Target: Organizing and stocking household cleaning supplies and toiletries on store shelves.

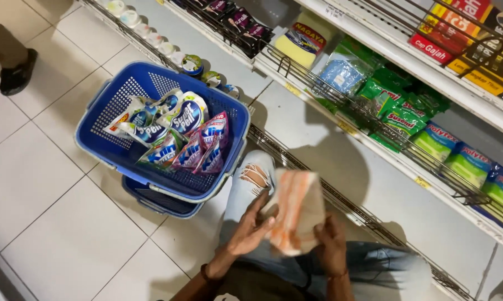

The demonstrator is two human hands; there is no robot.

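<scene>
I am crouched on a tiled floor beside low shop shelves. Both hands hold an orange-and-white striped cloth (297, 209) over my knees in torn pale jeans. My left hand (250, 228) grips its left edge, fingers spread over the fabric. My right hand (330, 245) grips its lower right edge from beneath. A blue plastic basket (104, 108) stands on the floor just left of my knee, stacked on another basket, and holds several soft refill pouches (176, 136) in white, blue and pink.
White shelves with wire fronts (374, 125) run diagonally on the right, holding green, blue and yellow packets. Small round tins (193, 64) line the lowest shelf behind the basket. Another person's dark shoe (17, 72) stands at the top left on the white tiles.
</scene>
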